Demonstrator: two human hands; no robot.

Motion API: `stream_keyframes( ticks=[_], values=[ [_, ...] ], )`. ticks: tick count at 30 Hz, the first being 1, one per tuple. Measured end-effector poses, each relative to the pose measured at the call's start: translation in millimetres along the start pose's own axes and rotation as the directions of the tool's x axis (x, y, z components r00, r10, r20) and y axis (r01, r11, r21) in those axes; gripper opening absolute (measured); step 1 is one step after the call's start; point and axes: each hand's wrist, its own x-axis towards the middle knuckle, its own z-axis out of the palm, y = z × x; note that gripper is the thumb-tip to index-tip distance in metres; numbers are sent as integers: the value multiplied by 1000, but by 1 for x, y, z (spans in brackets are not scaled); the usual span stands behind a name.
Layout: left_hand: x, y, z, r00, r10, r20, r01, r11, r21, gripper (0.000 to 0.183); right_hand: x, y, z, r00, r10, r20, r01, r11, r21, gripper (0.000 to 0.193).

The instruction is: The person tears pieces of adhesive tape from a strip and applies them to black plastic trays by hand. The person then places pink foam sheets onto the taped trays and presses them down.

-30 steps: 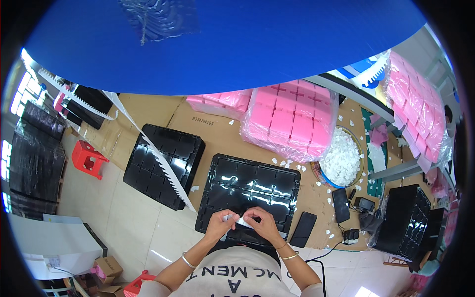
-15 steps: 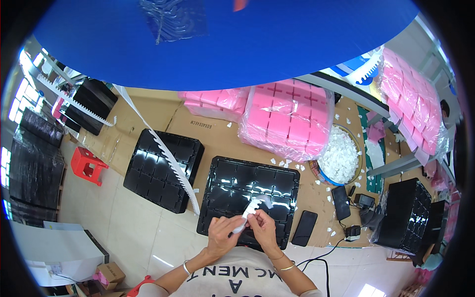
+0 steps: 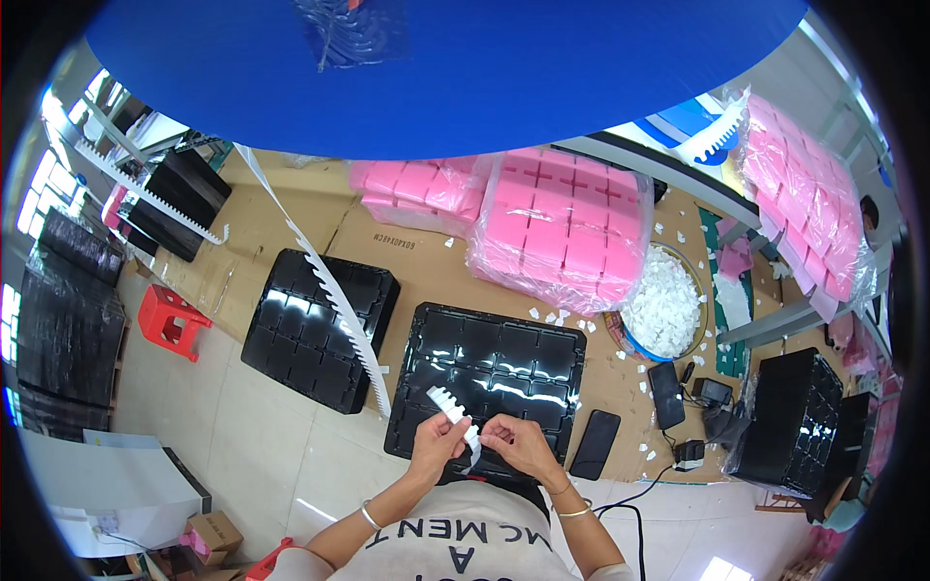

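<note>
Over the near part of a black plastic tray (image 3: 484, 341), both hands work on a short white toothed strip (image 3: 448, 403). My left hand (image 3: 438, 451) is closed round its middle, with the notched end standing out beyond the fingers. Thumb and fingers of my right hand (image 3: 517, 445) are pinched together at the strip's lower, curling part. What exactly lies between those right fingertips is too small to tell. The tray has rows of shallow square cells and lies on brown cardboard.
Left of the tray sits a black tray stack (image 3: 315, 339), crossed by a long hanging toothed strip (image 3: 334, 295). Pink foam blocks (image 3: 562, 228) in clear film stand behind. To the right are a tub of white scraps (image 3: 662, 305), two phones (image 3: 595, 445) and cables; a blue surface (image 3: 436, 77) hangs overhead.
The white strip has swung from pointing up and right to pointing up and left. My left hand has gone from its lower end to its middle; the right fingers now pinch lower.
</note>
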Motion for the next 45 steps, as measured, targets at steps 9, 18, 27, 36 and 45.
stream_keyframes(
  ticks=[9, 18, 27, 36, 45],
  values=[
    [-2, -21, 1, 970, 86, -228, -88, 996, 0, 10, -7, -12, -2, 969, -232, -90, 212, 959, -190, 7],
    [-41, -91, -135, 728, 304, -615, -245, 952, 182, 13, 55, 44, -134, 907, -379, -182, 133, 669, -731, 6],
    [-119, -250, -255, 453, 215, -865, 43, 964, 262, 22, 108, 65, -158, 886, -462, 27, 210, 349, -913, 7],
    [-82, -154, -168, 688, 188, -700, -66, 978, 198, 12, 119, 77, -159, 868, -496, 28, 213, 321, -923, 7],
    [-55, -75, -111, 802, 145, -580, -143, 989, 50, 13, 112, 80, -157, 859, -509, -62, 192, 432, -881, 9]
  ],
)
